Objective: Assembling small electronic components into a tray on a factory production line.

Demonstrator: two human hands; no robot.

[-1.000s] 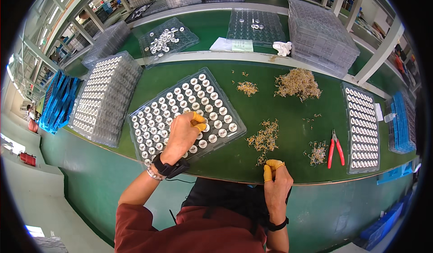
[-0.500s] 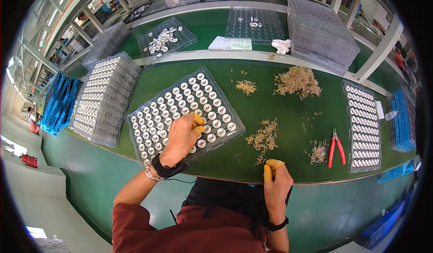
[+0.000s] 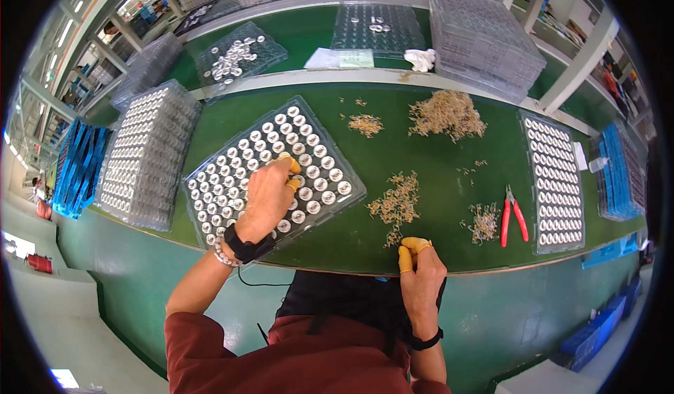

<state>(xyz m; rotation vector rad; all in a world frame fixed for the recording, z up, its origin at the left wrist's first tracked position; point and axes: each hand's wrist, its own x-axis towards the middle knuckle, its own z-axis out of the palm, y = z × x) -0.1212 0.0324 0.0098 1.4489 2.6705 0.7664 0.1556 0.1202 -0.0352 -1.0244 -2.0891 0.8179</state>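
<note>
The left hand [image 3: 268, 192] hides part of the clear plastic tray [image 3: 340, 167] on the green counter [image 3: 446, 201]; whether its yellow-capped fingers pinch any round, silver-white, dark-centred pieces [image 3: 328, 197] cannot be told. The right hand's [image 3: 423, 281] curled grip is equally unclear.

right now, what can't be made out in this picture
Head view: part of the tray of white discs, covered by the left hand.
Head view: whether the left hand grips a disc; the hand itself blocks the contact.
Head view: whether the right hand holds anything; too small to tell.
Head view: single pieces in the largest heap; tiny and tangled.
</note>
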